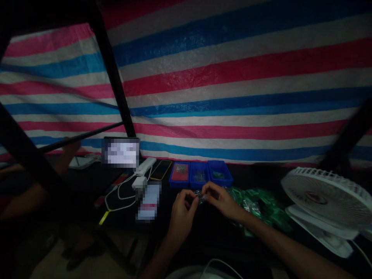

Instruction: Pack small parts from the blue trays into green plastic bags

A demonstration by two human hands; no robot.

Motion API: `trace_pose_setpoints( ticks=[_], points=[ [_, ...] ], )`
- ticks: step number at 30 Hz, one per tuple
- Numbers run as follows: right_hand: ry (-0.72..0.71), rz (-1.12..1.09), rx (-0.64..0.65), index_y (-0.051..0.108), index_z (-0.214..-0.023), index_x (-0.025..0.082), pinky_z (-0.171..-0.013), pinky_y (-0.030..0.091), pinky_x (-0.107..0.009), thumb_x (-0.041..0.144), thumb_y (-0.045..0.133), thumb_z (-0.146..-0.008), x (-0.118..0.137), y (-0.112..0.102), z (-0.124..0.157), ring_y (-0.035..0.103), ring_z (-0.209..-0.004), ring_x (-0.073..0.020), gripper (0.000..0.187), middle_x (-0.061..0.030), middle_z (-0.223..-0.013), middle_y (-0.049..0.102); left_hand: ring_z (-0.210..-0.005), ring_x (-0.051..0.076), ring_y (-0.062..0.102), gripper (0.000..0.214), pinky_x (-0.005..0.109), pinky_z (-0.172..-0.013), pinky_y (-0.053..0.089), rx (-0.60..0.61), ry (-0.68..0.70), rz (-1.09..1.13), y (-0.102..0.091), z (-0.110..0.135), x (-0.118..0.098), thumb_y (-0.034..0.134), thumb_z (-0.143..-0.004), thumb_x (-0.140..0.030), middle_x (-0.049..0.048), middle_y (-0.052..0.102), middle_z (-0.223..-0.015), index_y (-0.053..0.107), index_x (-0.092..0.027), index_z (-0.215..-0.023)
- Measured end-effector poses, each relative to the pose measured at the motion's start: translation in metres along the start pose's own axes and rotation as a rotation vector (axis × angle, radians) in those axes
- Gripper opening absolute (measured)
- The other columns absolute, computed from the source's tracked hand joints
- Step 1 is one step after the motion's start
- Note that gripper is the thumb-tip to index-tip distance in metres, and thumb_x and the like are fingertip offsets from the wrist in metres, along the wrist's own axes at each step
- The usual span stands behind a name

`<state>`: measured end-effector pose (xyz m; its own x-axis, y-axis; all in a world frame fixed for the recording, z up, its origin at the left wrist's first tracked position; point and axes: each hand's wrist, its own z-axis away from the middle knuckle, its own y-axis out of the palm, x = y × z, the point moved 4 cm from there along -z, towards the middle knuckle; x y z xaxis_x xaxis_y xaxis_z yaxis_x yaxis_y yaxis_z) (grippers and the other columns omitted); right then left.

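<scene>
Worn on the head, the camera sits before the blue trays (189, 179), facing forward and down across the bench (166, 193). It is near the left hand (182, 213) and right hand (223, 200), yet its wide view reaches the striped sheet (232, 85) behind the trays and the fan (322, 197) to their right.

Small shiny clear plastic piece (199, 196), pinched, partly hidden.

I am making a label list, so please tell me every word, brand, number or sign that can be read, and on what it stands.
No text can be read.
Screen: pixelated, unreadable.
Pale flat thing: pixelated, unreadable.
Red badge on fan: too small and blurred.
Yellow tag: no writing visible.
Shiny thing between left hand and right hand: too small to tell.
</scene>
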<state>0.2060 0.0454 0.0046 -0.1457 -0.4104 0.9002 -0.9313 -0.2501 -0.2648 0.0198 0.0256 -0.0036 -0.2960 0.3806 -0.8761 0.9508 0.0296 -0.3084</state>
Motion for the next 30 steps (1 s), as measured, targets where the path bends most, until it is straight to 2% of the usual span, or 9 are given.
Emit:
trace_pose_setpoints(
  ticks=[9,16,26,30],
  points=[
    [0.038,-0.051,0.016,0.066,-0.098,0.022,-0.067,0.043,-0.027,0.053,0.068,-0.097,0.0010,0.0018,0.0002,0.055,-0.079,-0.0176,0.032,-0.0008,-0.089,0.060,-0.086,0.019,0.064,0.010,0.029,-0.074,0.046,-0.004,0.017,0.049,-0.0011,-0.0006,0.0001,0.060,-0.098,-0.031,0.0028,0.068,-0.096,0.063,-0.022,-0.097],
    [0.080,-0.079,0.049,0.064,-0.102,0.022,-0.067,0.044,-0.029,0.050,0.065,-0.099,0.0053,0.0037,0.0008,0.063,-0.077,-0.0189,0.029,-0.0018,-0.083,0.070,-0.086,0.019,0.065,0.013,0.027,-0.072,0.047,-0.003,0.022,0.092,-0.0019,-0.0007,-0.0058,0.060,-0.098,-0.034,0.0033,0.068,-0.093,0.063,-0.022,-0.094],
    [0.087,-0.114,0.055,0.066,-0.105,0.022,-0.067,0.044,-0.029,0.048,0.065,-0.099,0.0030,0.0037,0.0008,0.064,-0.082,-0.0202,0.027,-0.0034,-0.088,0.071,-0.085,0.019,0.065,0.012,0.028,-0.072,0.047,0.007,0.012,0.091,-0.0006,-0.0008,-0.0026,0.059,-0.098,-0.033,0.0036,0.067,-0.093,0.062,-0.021,-0.095],
    [0.069,-0.062,0.027,0.071,-0.101,0.022,-0.066,0.043,-0.029,0.049,0.059,-0.102,-0.0002,0.0006,0.0009,0.057,-0.073,-0.0170,0.029,-0.0025,-0.090,0.067,-0.087,0.020,0.066,0.013,0.028,-0.073,0.048,-0.005,0.011,0.114,-0.0013,-0.0008,-0.0047,0.060,-0.096,-0.034,0.0039,0.068,-0.093,0.063,-0.022,-0.095]
  ],
)
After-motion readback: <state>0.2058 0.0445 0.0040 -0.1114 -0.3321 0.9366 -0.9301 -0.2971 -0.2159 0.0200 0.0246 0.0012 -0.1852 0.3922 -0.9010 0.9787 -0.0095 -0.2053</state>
